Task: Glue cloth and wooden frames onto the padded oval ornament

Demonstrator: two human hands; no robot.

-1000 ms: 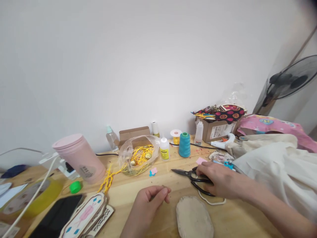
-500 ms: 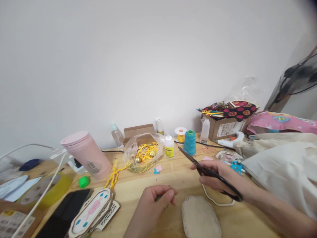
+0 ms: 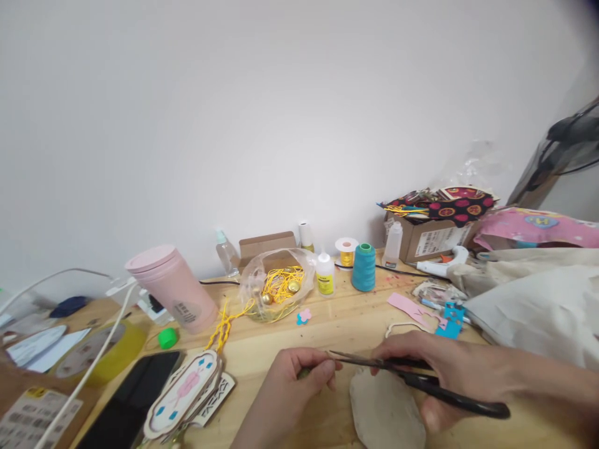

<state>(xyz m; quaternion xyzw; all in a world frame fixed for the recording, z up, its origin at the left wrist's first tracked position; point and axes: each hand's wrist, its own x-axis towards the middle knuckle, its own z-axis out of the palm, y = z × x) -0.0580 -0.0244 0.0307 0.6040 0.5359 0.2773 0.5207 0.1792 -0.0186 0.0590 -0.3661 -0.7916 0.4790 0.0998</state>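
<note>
Black-handled scissors (image 3: 397, 368) are in my right hand (image 3: 461, 374), their blades pointing left and reaching the fingertips of my left hand (image 3: 306, 380). That left hand is closed in a pinch; a small greenish bit shows between its fingers, too hidden to name. Below the scissors lies a rounded beige fabric-like piece (image 3: 386, 411) on the wooden table. A pale cord loop (image 3: 402, 325) is partly covered by my right hand. Pink (image 3: 407, 308) and blue (image 3: 450, 319) cut-out scraps lie just beyond it.
Behind stand a glue bottle (image 3: 325, 274), a teal thread cone (image 3: 364, 268) and a plastic bag of yellow cords and bells (image 3: 281, 287). On the left are a pink tumbler (image 3: 175, 287), a phone (image 3: 133, 399) and stacked decorated tags (image 3: 185, 393). White cloth (image 3: 543, 305) fills the right.
My right hand has brought the scissors down and left, so the blades turned from pointing up to nearly level at my left fingertips. The left hand keeps its pinch. The view shifted slightly.
</note>
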